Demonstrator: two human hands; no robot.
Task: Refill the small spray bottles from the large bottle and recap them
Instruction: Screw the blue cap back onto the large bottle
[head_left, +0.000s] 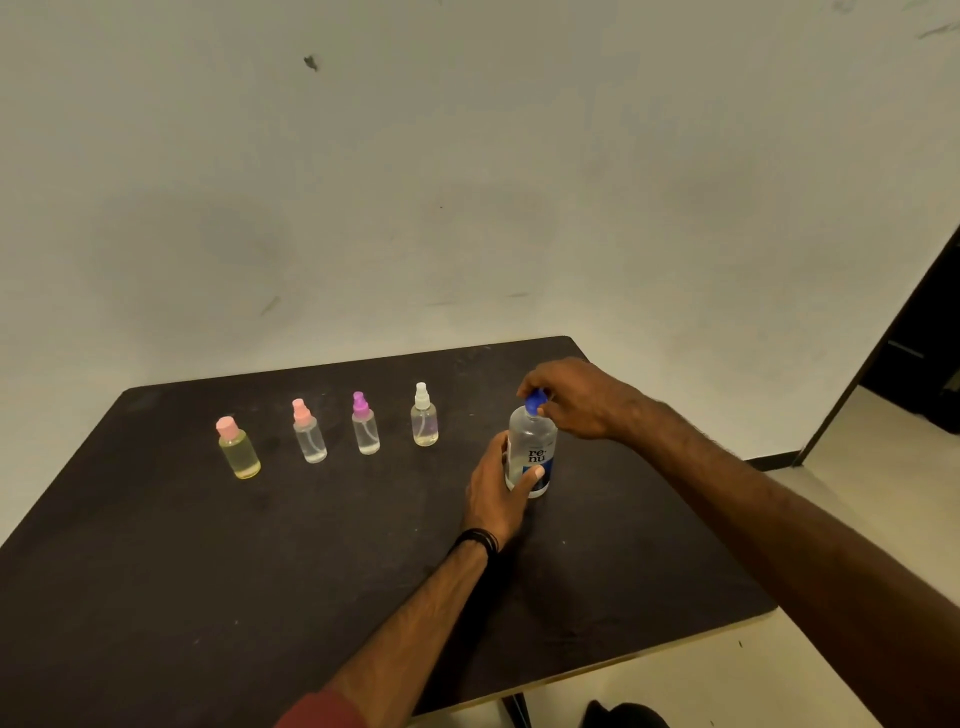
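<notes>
Clear glossy plastic large bottle (531, 452), smooth blue plastic cap (535, 403); matt, scuffed dark table (208, 571); small bottles of clear plastic

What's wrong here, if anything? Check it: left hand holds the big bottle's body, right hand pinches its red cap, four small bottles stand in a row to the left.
One detail is wrong: the cap is blue, not red, as the head view shows. The rest holds: the left hand holds the big bottle by its body, the right hand pinches the cap, and four small bottles stand in a row to the left.
</notes>
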